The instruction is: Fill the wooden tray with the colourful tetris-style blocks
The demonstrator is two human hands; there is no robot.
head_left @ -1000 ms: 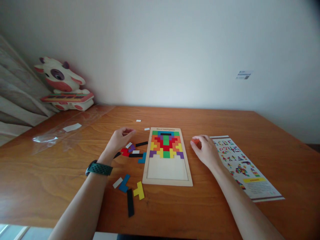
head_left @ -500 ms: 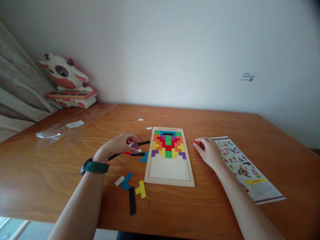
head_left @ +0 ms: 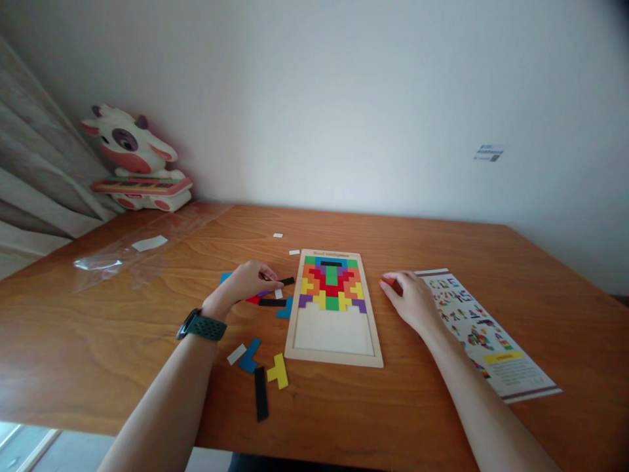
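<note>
Wooden puzzle board [head_left: 334, 341] lying on counter [head_left: 98, 328]; left hand [head_left: 248, 282] curling over loose pieces [head_left: 268, 298], right hand [head_left: 413, 298] pinching orange piece [head_left: 388, 282].

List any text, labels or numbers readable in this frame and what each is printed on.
None can be read.
Puzzle board: a printed line on the top edge of its frame, too blurred.
Instruction sheet: print in the yellow band and below, too small.
Wall sticker: dark marks, illegible.
</note>
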